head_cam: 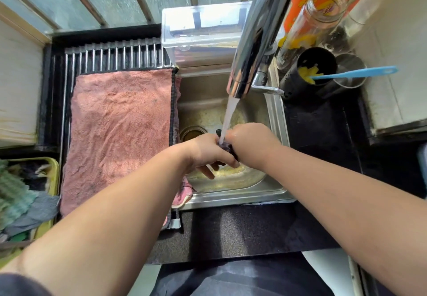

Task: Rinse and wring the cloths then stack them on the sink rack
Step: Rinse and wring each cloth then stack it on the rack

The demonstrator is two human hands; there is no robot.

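The left hand [205, 150] and right hand [249, 140] are holding a bunched dark cloth [227, 149] under the running water [228, 115] over the sink [276, 115], fingers curling round it. Kneading and turning it through the stream should be rinsing it evenly before wringing.

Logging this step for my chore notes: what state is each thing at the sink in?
faucet: running, stream landing on the dark cloth
dark cloth: bunched, held between left hand and right hand
pink cloth: spread flat on the sink rack
sink rack: laid over the sink's left part
glass bottle: uncapped
cloth pile: heaped in yellow tray
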